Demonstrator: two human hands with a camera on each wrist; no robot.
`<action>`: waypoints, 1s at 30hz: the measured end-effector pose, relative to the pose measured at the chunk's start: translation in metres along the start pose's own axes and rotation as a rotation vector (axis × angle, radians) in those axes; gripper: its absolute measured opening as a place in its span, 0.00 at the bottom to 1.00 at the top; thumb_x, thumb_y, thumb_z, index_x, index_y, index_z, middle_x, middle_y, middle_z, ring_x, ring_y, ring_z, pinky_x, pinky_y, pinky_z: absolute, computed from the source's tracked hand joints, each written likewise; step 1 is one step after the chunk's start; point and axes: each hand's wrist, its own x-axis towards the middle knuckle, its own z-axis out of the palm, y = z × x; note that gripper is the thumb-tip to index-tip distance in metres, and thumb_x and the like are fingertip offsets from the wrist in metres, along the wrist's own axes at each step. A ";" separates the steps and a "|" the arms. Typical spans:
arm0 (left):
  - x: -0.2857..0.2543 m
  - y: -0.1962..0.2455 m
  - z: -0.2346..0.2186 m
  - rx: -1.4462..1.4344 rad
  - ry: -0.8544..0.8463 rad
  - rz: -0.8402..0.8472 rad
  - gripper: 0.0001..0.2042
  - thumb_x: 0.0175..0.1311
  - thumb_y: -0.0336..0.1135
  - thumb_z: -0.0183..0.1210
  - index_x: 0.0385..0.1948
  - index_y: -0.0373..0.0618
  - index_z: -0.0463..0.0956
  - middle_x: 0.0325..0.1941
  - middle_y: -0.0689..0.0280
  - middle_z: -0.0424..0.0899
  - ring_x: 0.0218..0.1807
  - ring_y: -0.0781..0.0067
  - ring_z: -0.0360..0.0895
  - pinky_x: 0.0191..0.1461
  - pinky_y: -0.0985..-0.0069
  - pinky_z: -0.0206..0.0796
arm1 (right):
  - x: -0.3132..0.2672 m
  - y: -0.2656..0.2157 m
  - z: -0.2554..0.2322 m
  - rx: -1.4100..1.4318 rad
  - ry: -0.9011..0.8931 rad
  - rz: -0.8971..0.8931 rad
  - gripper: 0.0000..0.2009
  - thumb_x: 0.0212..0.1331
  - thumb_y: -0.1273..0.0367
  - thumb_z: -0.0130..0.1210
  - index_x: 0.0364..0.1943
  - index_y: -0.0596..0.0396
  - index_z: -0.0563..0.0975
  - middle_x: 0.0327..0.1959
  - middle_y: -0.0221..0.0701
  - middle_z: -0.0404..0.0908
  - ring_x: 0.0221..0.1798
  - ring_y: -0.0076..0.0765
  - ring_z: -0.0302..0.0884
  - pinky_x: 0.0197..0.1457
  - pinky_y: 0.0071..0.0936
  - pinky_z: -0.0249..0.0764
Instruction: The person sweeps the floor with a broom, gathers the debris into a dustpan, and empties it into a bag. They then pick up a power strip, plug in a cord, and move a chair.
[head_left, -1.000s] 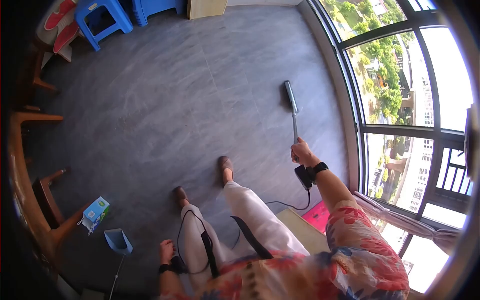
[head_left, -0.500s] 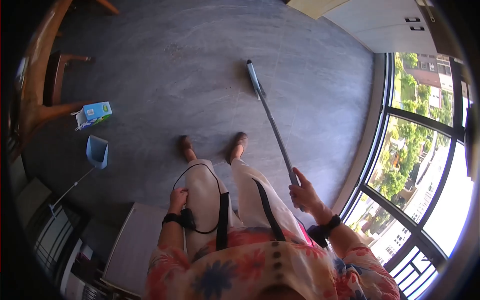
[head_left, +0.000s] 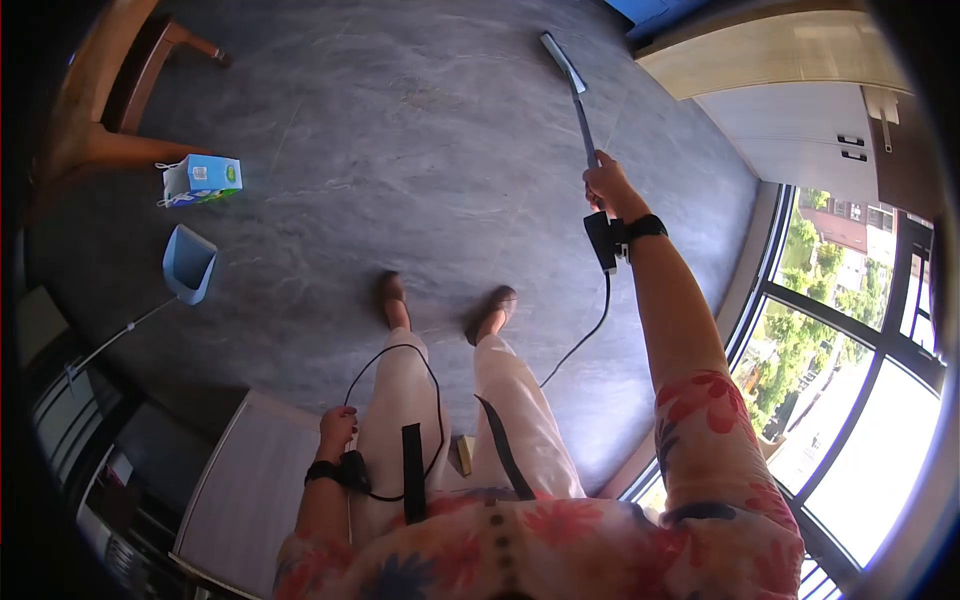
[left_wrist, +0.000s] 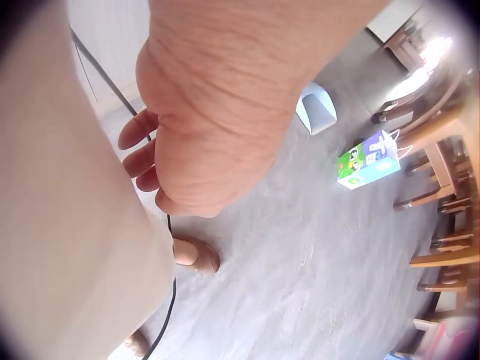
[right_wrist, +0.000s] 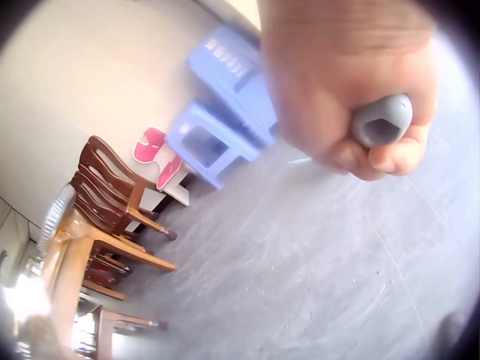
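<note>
My right hand (head_left: pixel 612 185) grips the grey handle of a broom (head_left: pixel 585 130) with the arm stretched forward. The broom's narrow, pale head (head_left: pixel 565 66) is at the floor near the top of the head view. From the right wrist view, the fingers curl round the handle, whose hollow end (right_wrist: pixel 382 124) sticks out of the fist. My left hand (head_left: pixel 338 428) hangs beside the left thigh, its fingers loosely bent and holding nothing. A black cable (head_left: pixel 438 390) loops close by it, and in the left wrist view it passes behind the fingers.
A blue long-handled dustpan (head_left: pixel 188 265) and a blue-green carton bag (head_left: pixel 212 175) stand on the grey floor at left. Wooden furniture (head_left: pixel 130 150) lines the left edge. A pale cabinet (head_left: pixel 780 120) and windows (head_left: pixel 810 300) border the right. Blue stools (right_wrist: pixel 214 142) stand by the wall.
The view has turned, bringing the cabinet in at right. After being drawn close to the body, the right hand has reached forward again, moving the broom head farther away. The left hand stays low.
</note>
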 end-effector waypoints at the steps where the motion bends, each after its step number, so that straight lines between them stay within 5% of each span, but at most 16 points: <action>1: 0.000 -0.005 -0.009 -0.007 0.008 -0.023 0.14 0.48 0.27 0.51 0.38 0.38 0.77 0.28 0.61 0.80 0.23 0.72 0.77 0.21 0.76 0.66 | 0.006 0.001 0.019 -0.177 -0.010 -0.010 0.32 0.50 0.79 0.43 0.63 0.41 0.55 0.16 0.33 0.67 0.13 0.30 0.64 0.12 0.30 0.60; 3: 0.001 -0.013 -0.022 -0.033 -0.009 -0.032 0.14 0.48 0.27 0.52 0.38 0.38 0.77 0.27 0.61 0.79 0.23 0.72 0.77 0.21 0.76 0.66 | -0.014 0.006 0.048 -0.475 -0.002 -0.061 0.31 0.51 0.77 0.43 0.62 0.37 0.55 0.17 0.38 0.69 0.13 0.33 0.68 0.11 0.32 0.62; 9: 0.018 -0.009 -0.051 -0.135 -0.029 0.003 0.13 0.50 0.27 0.52 0.39 0.38 0.76 0.26 0.62 0.79 0.22 0.73 0.76 0.20 0.77 0.65 | -0.152 0.080 0.063 -0.614 -0.154 -0.042 0.34 0.49 0.76 0.38 0.64 0.35 0.51 0.25 0.48 0.76 0.13 0.41 0.72 0.11 0.34 0.68; 15: 0.035 0.004 -0.071 -0.133 -0.015 0.051 0.12 0.51 0.27 0.52 0.39 0.39 0.76 0.25 0.62 0.78 0.21 0.74 0.76 0.19 0.78 0.65 | -0.224 0.071 0.010 -0.400 -0.131 0.060 0.31 0.49 0.75 0.45 0.62 0.38 0.61 0.18 0.35 0.71 0.12 0.32 0.68 0.11 0.31 0.65; 17: 0.034 0.008 -0.073 -0.148 -0.018 0.060 0.12 0.51 0.27 0.52 0.39 0.39 0.76 0.24 0.63 0.78 0.21 0.74 0.75 0.19 0.78 0.65 | -0.225 0.066 -0.002 -0.273 -0.078 0.108 0.30 0.48 0.75 0.47 0.61 0.37 0.63 0.13 0.26 0.65 0.10 0.22 0.61 0.09 0.24 0.59; 21: 0.019 0.017 -0.063 -0.165 0.004 0.003 0.12 0.51 0.27 0.52 0.39 0.40 0.76 0.25 0.63 0.78 0.21 0.73 0.76 0.19 0.78 0.65 | -0.159 0.062 -0.017 -0.248 0.050 0.128 0.31 0.50 0.76 0.45 0.63 0.36 0.60 0.14 0.27 0.65 0.10 0.23 0.60 0.09 0.25 0.59; 24: 0.012 0.012 -0.058 -0.159 0.016 -0.014 0.12 0.51 0.27 0.52 0.39 0.40 0.76 0.26 0.63 0.78 0.21 0.73 0.76 0.19 0.78 0.65 | -0.097 0.059 -0.016 -0.188 -0.015 0.175 0.33 0.50 0.76 0.41 0.64 0.35 0.55 0.17 0.31 0.68 0.12 0.27 0.63 0.11 0.28 0.62; 30: 0.017 0.015 -0.032 -0.203 0.006 -0.004 0.13 0.51 0.26 0.52 0.39 0.40 0.76 0.24 0.63 0.78 0.20 0.73 0.75 0.17 0.77 0.63 | -0.197 0.099 0.002 -0.411 -0.148 0.182 0.33 0.52 0.76 0.42 0.65 0.34 0.54 0.15 0.27 0.64 0.10 0.25 0.59 0.09 0.26 0.57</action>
